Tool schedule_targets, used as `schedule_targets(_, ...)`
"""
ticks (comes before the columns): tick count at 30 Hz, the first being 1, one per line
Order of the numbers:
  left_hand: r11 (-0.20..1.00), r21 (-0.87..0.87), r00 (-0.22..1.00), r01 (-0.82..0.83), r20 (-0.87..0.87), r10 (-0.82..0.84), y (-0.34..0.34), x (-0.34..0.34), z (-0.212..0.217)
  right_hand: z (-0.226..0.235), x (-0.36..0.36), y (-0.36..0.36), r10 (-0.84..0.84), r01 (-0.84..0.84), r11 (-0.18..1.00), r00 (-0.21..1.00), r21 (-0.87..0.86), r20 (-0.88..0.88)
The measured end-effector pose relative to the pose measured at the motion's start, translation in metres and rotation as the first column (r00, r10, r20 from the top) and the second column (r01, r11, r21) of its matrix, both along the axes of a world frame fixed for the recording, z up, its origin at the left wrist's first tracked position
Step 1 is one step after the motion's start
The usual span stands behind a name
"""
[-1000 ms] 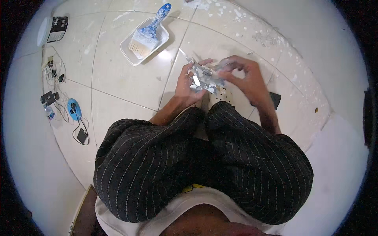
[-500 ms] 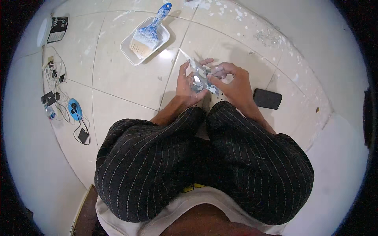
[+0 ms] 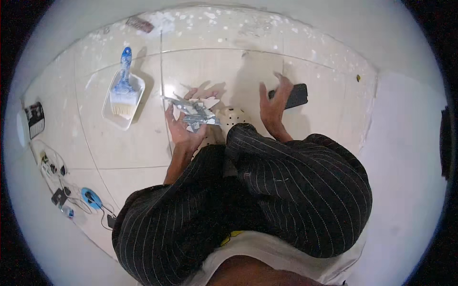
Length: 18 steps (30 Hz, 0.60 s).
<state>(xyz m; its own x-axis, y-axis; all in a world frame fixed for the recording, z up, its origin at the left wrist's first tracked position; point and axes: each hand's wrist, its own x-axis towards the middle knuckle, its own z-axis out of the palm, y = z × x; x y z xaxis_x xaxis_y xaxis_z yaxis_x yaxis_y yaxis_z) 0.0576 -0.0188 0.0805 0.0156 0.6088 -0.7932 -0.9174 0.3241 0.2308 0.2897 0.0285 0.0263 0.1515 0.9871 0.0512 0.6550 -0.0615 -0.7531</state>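
Observation:
In my left hand (image 3: 182,131) rests a loose pile of thin, jagged grey-and-white flakes (image 3: 199,110), like peeled paint chips; the fingers curl around its underside and edge. My right hand (image 3: 275,102) is off the pile, above the floor to the right. Its thumb and fingers are spread, with nothing between them. Just beyond it lies a black phone (image 3: 296,96), partly covered by the fingers; whether they touch it I cannot tell. Between the hands shows the toe of a pale clog with holes (image 3: 235,115).
Left of the pile sits a white tray (image 3: 139,101) holding a wide blue-handled paintbrush (image 3: 123,86). A black-and-white tub (image 3: 36,120), tangled cables (image 3: 74,190) and a blue round cable reel (image 3: 90,198) lie farther left. Paint spots and a brown block (image 3: 140,24) are near the far wall.
The right hand has let go of the flakes and moved right, opening beside the phone. The left hand still holds the pile. The view has turned, shifting the floor items leftward.

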Motion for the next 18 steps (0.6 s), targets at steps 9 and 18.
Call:
schedule_targets(9,0.982,0.154,0.994,0.109,-0.025,-0.106,-0.008,-0.005,-0.024,-0.053,0.033,-0.083,-0.154,0.251,0.957,0.864,-0.145,0.479)
schedule_targets(18,0.983,0.179,0.999,0.042,-0.021,-0.038,0.001,0.006,-0.013,-0.054,0.032,-0.076,-0.096,0.179,0.977,0.857,-0.118,0.506)
